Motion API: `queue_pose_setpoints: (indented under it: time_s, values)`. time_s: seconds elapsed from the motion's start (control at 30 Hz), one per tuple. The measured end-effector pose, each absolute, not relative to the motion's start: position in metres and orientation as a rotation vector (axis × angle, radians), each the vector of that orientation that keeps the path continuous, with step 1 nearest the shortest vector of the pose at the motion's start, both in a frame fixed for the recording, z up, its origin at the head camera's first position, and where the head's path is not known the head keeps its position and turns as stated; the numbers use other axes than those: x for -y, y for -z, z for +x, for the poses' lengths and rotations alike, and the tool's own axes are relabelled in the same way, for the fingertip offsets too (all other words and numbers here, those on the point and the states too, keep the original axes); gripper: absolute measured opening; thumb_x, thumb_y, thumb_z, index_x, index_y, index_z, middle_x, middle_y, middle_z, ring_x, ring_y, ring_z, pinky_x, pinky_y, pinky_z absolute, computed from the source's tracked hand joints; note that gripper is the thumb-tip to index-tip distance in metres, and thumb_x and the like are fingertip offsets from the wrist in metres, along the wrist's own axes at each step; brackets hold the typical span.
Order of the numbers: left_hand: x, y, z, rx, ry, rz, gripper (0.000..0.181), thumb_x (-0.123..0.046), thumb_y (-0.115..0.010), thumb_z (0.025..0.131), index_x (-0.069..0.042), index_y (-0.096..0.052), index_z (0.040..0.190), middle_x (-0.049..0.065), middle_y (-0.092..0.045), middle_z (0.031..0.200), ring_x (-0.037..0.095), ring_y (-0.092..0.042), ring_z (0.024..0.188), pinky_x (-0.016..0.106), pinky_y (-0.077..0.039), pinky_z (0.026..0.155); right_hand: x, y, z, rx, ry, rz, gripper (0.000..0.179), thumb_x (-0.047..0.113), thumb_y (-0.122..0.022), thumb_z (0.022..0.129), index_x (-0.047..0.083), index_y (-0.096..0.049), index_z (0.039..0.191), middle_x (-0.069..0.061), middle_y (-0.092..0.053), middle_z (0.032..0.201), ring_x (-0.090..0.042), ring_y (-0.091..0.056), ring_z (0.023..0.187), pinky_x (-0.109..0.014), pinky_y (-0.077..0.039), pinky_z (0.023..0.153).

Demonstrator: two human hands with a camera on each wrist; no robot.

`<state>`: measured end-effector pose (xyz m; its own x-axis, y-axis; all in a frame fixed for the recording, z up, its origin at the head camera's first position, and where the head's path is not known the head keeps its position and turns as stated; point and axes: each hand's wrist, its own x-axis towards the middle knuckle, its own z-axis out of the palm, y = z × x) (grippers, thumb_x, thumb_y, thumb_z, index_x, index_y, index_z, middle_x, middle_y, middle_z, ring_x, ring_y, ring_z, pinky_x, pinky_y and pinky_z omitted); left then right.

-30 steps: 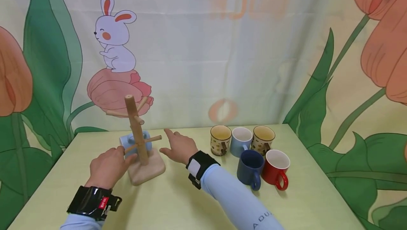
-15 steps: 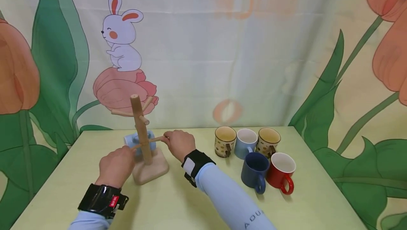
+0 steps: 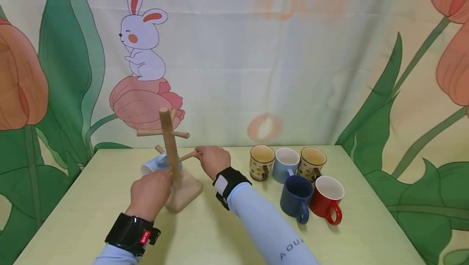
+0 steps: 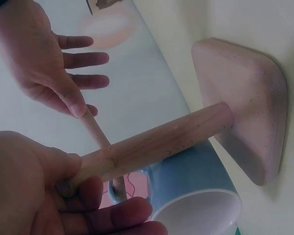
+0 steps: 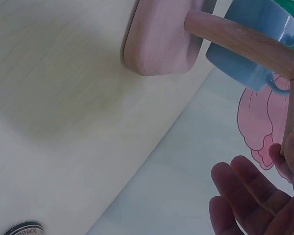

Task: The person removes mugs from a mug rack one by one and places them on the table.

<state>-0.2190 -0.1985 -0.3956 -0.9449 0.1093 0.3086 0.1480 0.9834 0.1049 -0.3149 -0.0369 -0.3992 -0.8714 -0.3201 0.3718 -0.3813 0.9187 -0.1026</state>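
Note:
A wooden mug tree (image 3: 168, 143) stands on a square base (image 3: 185, 196) at the table's left. My left hand (image 3: 151, 193) pinches the end of its lower front peg between thumb and forefinger. On the right side, my right hand (image 3: 214, 161) pinches the tip of another lower peg (image 3: 188, 156), its other fingers loosely extended in the right wrist view. Behind the post, a light blue mug (image 4: 193, 186) hangs sideways by its handle on a back peg (image 3: 159, 149). The upper pegs (image 3: 148, 133) bear nothing. My left hand covers its own peg in the head view.
Right of the tree stand several upright mugs: two patterned ones (image 3: 261, 163) (image 3: 311, 163), a light blue mug (image 3: 286, 165), a dark blue mug (image 3: 296, 196) and a red mug (image 3: 326, 198). A printed curtain (image 3: 220, 73) hangs behind the pale table (image 3: 212, 232).
My right hand has gone from spread fingers to pinching the right peg. The tree has turned, its front pegs swinging rightward, and my left hand has moved right with it.

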Motion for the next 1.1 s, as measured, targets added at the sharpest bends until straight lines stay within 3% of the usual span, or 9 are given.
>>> queue_pose_setpoints:
  time_s: [0.3,0.47,0.67,0.8,0.93,1.1]
  values:
    - [0.184,0.391,-0.223,2.809,0.192,-0.171,0.031,-0.022,-0.06,0.093,0.0,-0.067,0.072,0.007,-0.053,0.051,0.026,-0.058,0.047,0.046,-0.053,0.039,0.028,0.389,-0.314,2.771,-0.278,0.467,0.028,0.043,-0.053,0.093,0.031,-0.072,0.11,0.004,-0.078,0.09,-0.018,-0.07,0.076,-0.036,-0.058,0.056]
    - [0.188,0.39,-0.223,2.829,0.253,-0.203,0.036,-0.025,-0.056,0.095,-0.006,-0.062,0.065,0.006,-0.053,0.049,0.028,-0.059,0.048,0.047,-0.05,0.038,0.025,0.395,-0.313,2.852,-0.282,0.398,0.035,0.048,-0.052,0.093,0.025,-0.072,0.11,-0.001,-0.078,0.091,-0.021,-0.07,0.077,-0.04,-0.058,0.06]
    - [0.203,0.384,-0.226,2.883,0.389,-0.157,0.053,-0.042,-0.042,0.1,-0.01,-0.055,0.06,0.006,-0.048,0.052,0.025,-0.052,0.048,0.036,-0.037,0.035,0.024,0.405,-0.308,2.891,-0.274,0.385,0.041,0.05,-0.048,0.096,0.019,-0.072,0.083,0.0,-0.07,0.066,-0.018,-0.063,0.059,-0.035,-0.052,0.048]
    - [0.219,0.379,-0.231,2.83,0.441,-0.156,0.051,-0.039,-0.039,0.101,-0.002,-0.063,0.075,0.015,-0.06,0.062,0.031,-0.058,0.053,0.043,-0.043,0.037,0.029,0.406,-0.298,2.848,-0.243,0.449,0.043,0.046,-0.046,0.097,0.018,-0.066,0.071,0.002,-0.063,0.058,-0.016,-0.059,0.051,-0.033,-0.048,0.042]
    - [0.235,0.374,-0.241,2.818,0.451,-0.165,0.044,-0.031,-0.041,0.101,0.007,-0.062,0.094,0.024,-0.066,0.076,0.037,-0.061,0.059,0.051,-0.048,0.042,0.039,0.401,-0.284,2.821,-0.233,0.497,0.042,0.044,-0.046,0.098,0.018,-0.068,0.074,0.001,-0.062,0.056,-0.016,-0.059,0.05,-0.033,-0.049,0.041]
    - [0.25,0.37,-0.259,2.879,0.44,-0.144,0.039,-0.023,-0.039,0.101,0.01,-0.057,0.112,0.033,-0.066,0.097,0.046,-0.063,0.074,0.06,-0.054,0.054,0.056,0.395,-0.268,2.823,-0.273,0.536,0.044,0.046,-0.04,0.1,0.017,-0.069,0.082,0.002,-0.058,0.053,-0.014,-0.057,0.048,-0.032,-0.047,0.039]
